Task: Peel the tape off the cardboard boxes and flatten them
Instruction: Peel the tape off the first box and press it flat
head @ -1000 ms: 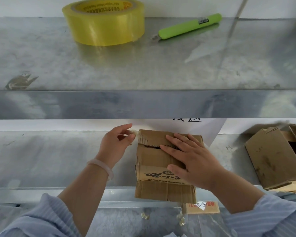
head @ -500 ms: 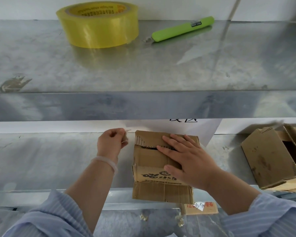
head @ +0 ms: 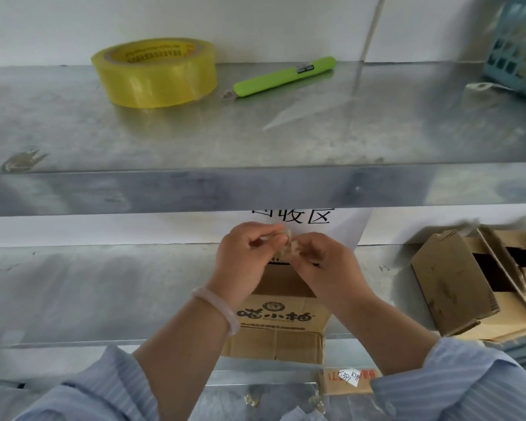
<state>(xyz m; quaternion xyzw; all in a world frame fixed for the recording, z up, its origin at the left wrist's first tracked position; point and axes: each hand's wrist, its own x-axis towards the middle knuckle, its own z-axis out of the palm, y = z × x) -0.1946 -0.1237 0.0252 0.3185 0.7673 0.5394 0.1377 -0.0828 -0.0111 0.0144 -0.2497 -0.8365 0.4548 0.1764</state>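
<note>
The left hand (head: 243,259) and right hand (head: 324,267) pinch a crumpled tape scrap (head: 289,247) in curled fingers (head: 257,238) over the box (head: 283,319).

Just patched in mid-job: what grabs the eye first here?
The left hand and right hand pinch a crumpled tape scrap at centre, above the printed cardboard box on the lower shelf. A yellow tape roll and a green utility knife lie on the upper shelf. Opened boxes sit at far right.

Pale-blue pinstriped shirt sleeves (head: 456,387), both arms — milky translucent bangle (head: 217,308) on left wrist.
</note>
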